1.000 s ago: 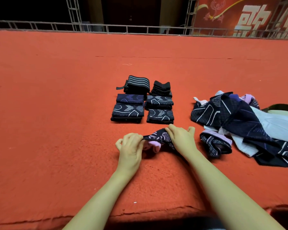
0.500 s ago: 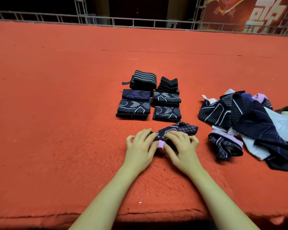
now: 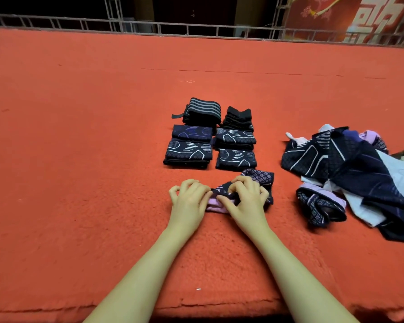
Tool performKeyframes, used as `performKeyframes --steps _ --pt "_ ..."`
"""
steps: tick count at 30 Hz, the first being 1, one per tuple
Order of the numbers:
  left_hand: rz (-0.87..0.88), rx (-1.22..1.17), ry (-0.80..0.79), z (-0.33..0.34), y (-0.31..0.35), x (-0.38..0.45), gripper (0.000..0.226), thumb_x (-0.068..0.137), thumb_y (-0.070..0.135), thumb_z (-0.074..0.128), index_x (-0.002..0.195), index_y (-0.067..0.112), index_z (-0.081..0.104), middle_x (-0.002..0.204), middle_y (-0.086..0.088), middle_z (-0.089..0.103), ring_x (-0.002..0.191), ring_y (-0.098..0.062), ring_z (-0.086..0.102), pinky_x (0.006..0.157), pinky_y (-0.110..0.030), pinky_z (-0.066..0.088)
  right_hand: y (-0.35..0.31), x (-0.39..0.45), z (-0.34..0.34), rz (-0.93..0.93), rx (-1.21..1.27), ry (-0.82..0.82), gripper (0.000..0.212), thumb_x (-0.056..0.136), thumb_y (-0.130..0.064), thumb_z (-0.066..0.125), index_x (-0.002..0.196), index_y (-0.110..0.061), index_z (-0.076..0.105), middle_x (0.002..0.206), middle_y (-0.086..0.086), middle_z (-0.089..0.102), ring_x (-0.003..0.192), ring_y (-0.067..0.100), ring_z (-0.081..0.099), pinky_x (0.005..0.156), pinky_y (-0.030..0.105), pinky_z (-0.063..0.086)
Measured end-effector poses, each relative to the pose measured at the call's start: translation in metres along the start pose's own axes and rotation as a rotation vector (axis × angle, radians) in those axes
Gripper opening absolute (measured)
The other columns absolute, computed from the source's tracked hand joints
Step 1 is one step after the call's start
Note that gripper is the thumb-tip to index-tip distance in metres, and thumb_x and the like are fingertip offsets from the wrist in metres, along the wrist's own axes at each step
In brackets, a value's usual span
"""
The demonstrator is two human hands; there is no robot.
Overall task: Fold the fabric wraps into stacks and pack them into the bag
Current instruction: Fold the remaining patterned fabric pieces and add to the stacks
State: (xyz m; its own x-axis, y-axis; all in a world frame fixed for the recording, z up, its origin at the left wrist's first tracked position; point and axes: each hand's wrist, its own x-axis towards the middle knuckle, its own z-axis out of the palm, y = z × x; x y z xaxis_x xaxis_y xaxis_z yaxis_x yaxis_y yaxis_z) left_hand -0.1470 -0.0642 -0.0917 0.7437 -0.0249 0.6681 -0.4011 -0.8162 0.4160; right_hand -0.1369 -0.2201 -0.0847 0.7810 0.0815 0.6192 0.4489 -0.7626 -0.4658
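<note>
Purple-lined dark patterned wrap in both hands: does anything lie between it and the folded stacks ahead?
Nothing visible does. The purple-lined dark patterned wrap, gripped by the left hand and right hand, sits just short of the nearest folded dark stack, with only bare red carpet between.
</note>
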Motion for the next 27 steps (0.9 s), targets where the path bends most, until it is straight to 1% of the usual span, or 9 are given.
performKeyframes --steps 3,6,8,11,13,15,18,22,27 --pt "-0.035 0.004 0.036 0.001 -0.001 0.002 0.016 0.090 0.033 0.046 0.085 0.026 0.060 0.081 0.015 0.060 0.094 -0.013 0.044 0.074 -0.027 0.012 -0.001 0.012 0.001 -0.063 -0.150 0.062 0.027 0.075 -0.046 0.054 0.073 -0.019 0.054 0.085 -0.003 0.053 0.083 0.015 0.040 0.075 0.026 0.013" --pt "-0.107 -0.004 0.087 0.000 0.001 0.009 0.019 0.090 0.035 0.046 0.083 0.026 0.062 0.077 0.015 0.059 0.091 -0.013 0.040 0.074 -0.026 0.012 -0.003 0.023 -0.004 -0.124 -0.239 0.054 0.030 0.079 -0.049 0.052 0.072 -0.020 0.055 0.079 -0.006 0.052 0.081 0.015 0.041 0.075 0.028 0.012" --pt "-0.142 0.033 0.102 0.003 0.000 0.011 0.024 0.089 0.037 0.046 0.080 0.024 0.064 0.075 0.013 0.059 0.089 -0.014 0.039 0.074 -0.027 0.013 -0.001 0.025 -0.009 -0.131 -0.171 -0.021 0.032 0.081 -0.053 0.051 0.075 -0.022 0.056 0.080 -0.013 0.052 0.083 0.012 0.041 0.075 0.027 0.011" --pt "-0.195 0.102 0.125 0.009 -0.004 0.013 0.026 0.087 0.038 0.045 0.078 0.022 0.065 0.072 0.010 0.059 0.086 -0.016 0.038 0.074 -0.030 0.017 0.008 0.014 -0.014 -0.113 0.002 -0.197 0.037 0.079 -0.058 0.047 0.091 -0.026 0.061 0.088 -0.019 0.057 0.089 0.006 0.041 0.080 0.029 0.014" --pt "-0.208 0.132 0.122 0.012 -0.005 0.015 0.027 0.086 0.038 0.045 0.076 0.022 0.065 0.070 0.009 0.059 0.084 -0.016 0.037 0.075 -0.032 0.019 0.013 0.008 -0.016 -0.098 0.064 -0.253 0.045 0.072 -0.059 0.049 0.099 -0.025 0.061 0.093 -0.021 0.056 0.094 0.002 0.039 0.083 0.028 0.014" --pt "-0.223 0.155 0.113 0.014 -0.003 0.017 0.029 0.087 0.038 0.044 0.076 0.022 0.064 0.069 0.008 0.058 0.082 -0.017 0.036 0.075 -0.033 0.020 0.011 0.006 -0.016 -0.083 0.082 -0.273 0.047 0.069 -0.059 0.052 0.099 -0.024 0.061 0.091 -0.026 0.050 0.092 -0.002 0.036 0.084 0.026 0.014" --pt "-0.227 0.166 0.100 0.013 0.001 0.016 0.028 0.088 0.038 0.044 0.076 0.022 0.064 0.068 0.009 0.058 0.079 -0.016 0.036 0.072 -0.033 0.020 0.004 0.008 -0.012 -0.106 0.046 -0.196 0.029 0.072 -0.045 0.065 0.084 -0.018 0.061 0.076 -0.027 0.041 0.079 0.000 0.030 0.075 0.026 0.014" --pt "-0.195 0.047 0.073 0.005 0.000 0.009 0.026 0.088 0.039 0.043 0.080 0.025 0.064 0.075 0.012 0.059 0.082 -0.014 0.041 0.070 -0.029 0.016 0.000 0.009 -0.008 -0.139 -0.067 -0.050 0.026 0.077 -0.044 0.059 0.073 -0.019 0.054 0.067 -0.021 0.036 0.073 0.006 0.034 0.069 0.027 0.012" --pt "-0.038 0.035 -0.039 -0.007 -0.012 0.001 0.032 0.085 0.050 0.046 0.093 0.026 0.067 0.084 0.015 0.062 0.097 -0.015 0.040 0.074 -0.026 0.012 -0.005 0.014 -0.007 0.011 -0.110 0.048 0.016 0.071 -0.030 0.067 0.073 -0.019 0.056 0.064 -0.018 0.035 0.076 0.009 0.039 0.071 0.028 0.012"
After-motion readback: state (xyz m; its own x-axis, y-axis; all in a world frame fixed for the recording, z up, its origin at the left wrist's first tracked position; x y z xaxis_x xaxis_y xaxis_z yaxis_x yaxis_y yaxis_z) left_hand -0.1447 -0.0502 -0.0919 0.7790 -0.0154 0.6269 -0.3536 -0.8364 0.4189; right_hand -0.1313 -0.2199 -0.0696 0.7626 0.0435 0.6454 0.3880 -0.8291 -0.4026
